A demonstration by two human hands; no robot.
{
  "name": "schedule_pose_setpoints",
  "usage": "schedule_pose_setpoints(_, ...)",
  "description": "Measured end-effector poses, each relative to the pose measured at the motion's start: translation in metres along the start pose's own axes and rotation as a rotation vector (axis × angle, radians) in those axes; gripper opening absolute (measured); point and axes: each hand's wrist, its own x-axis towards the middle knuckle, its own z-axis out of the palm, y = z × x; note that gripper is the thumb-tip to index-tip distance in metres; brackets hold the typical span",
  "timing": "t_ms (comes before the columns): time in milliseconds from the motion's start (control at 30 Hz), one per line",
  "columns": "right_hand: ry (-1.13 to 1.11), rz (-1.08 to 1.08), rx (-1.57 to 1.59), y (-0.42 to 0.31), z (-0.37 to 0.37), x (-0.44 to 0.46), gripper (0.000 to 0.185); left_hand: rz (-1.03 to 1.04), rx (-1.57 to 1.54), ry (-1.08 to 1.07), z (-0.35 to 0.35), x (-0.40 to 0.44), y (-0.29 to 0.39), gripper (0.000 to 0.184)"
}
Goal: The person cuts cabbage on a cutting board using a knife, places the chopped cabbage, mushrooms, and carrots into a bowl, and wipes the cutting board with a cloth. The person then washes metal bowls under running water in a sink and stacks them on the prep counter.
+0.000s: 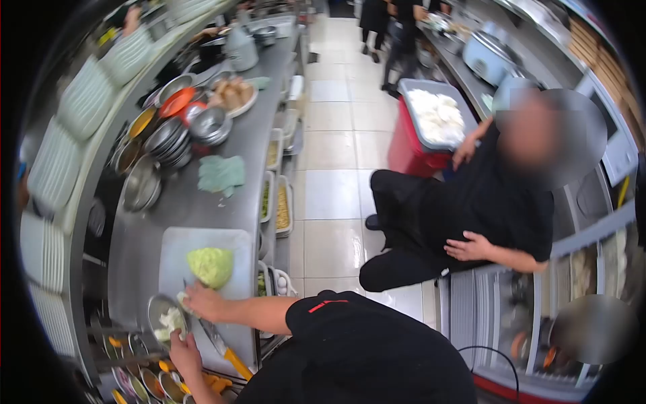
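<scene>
Closest to the wearer, a knife (224, 350) lay with its yellow handle toward the body and its blade over the near part of a white cutting board (176, 244). Neither hand was on it. The left hand (183, 350) was at the rim of a metal bowl (153, 310), its fingers bent next to the white, leafy pieces (169, 323) inside; whether they pinched any of these I could not tell. The right hand (202, 303) was between the bowl and the board, palm down, its fingers drawn together with a pale piece (182, 300) pinched at the tips. A pale green head of leafy vegetable (210, 266) sat on the board, just beyond the right hand.

Farther along the steel counter (232, 151), a crumpled green cloth (221, 175) lay beside stacked metal bowls (168, 143), with an orange bowl (177, 102) behind them. Trays of chopped food (283, 205) stood on a lower level, along the aisle side.

Across the tiled aisle (332, 195), a person in black (471, 195) sat with one hand on the midriff and the other near a red bin (412, 145). A grey tub (431, 94) of white food rested on top of the bin. At the far end, other people (402, 44) in dark clothes stood by the worktops.
</scene>
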Motion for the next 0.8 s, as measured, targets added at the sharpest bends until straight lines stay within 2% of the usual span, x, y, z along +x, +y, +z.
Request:
schedule_pose_setpoints(67,0.064,0.025,0.1,0.001,0.005,-0.001,0.027,-0.056,-0.164,-0.092,-0.008,-0.005,0.021,0.039)
schedule_pose_setpoints(167,0.143,0.084,0.316,0.003,0.004,-0.006,0.024,0.081,-0.135,-0.067,0.017,0.013,0.026,0.049)
schedule_pose_setpoints(200,0.173,0.117,0.436,0.002,0.0,-0.009,0.022,0.25,0.009,0.041,0.024,0.016,0.027,0.056)
schedule_pose_setpoints(300,0.23,0.026,0.588,0.006,-0.01,-0.009,0.023,0.321,0.216,0.105,0.031,0.036,0.035,0.061)
schedule_pose_setpoints(333,0.253,0.041,0.639,0.005,-0.01,-0.007,0.024,0.255,0.225,0.079,0.027,0.04,0.044,0.053)
schedule_pose_setpoints(400,0.292,0.07,0.737,0.007,-0.01,-0.002,0.026,0.382,0.142,0.119,0.017,0.057,0.039,0.039)
schedule_pose_setpoints(500,0.299,0.123,0.698,0.006,-0.017,0.014,0.032,0.5,0.063,0.172,0.006,0.073,0.042,0.019)
schedule_pose_setpoints(533,0.278,0.249,0.844,0.004,-0.024,0.016,0.036,0.487,0.059,0.202,-0.001,0.075,0.04,0.013)
schedule_pose_setpoints(567,0.127,0.232,0.843,0.008,-0.042,0.021,0.033,0.466,0.032,0.195,-0.005,0.073,0.044,0.009)
schedule_pose_setpoints(600,0.204,0.201,0.78,0.007,-0.054,0.021,0.029,0.412,0.0,0.128,-0.012,0.075,0.052,0.01)
schedule_pose_setpoints(633,0.165,0.165,0.802,0.013,-0.064,0.022,0.028,0.401,-0.143,0.19,-0.021,0.07,0.058,0.013)
schedule_pose_setpoints(667,0.263,0.223,0.813,0.014,-0.05,0.03,0.028,0.217,-0.173,0.187,-0.033,0.066,0.066,0.017)
schedule_pose_setpoints(700,0.196,0.285,0.858,0.006,-0.073,0.028,0.026,0.133,-0.214,0.209,-0.041,0.063,0.063,0.02)
schedule_pose_setpoints(733,0.163,0.352,0.901,0.002,-0.082,0.034,0.026,0.163,-0.216,0.309,-0.039,0.069,0.044,0.021)
schedule_pose_setpoints(800,0.081,0.471,1.095,-0.007,-0.083,0.045,0.031,-0.042,-0.568,0.189,-0.052,0.065,0.027,0.023)
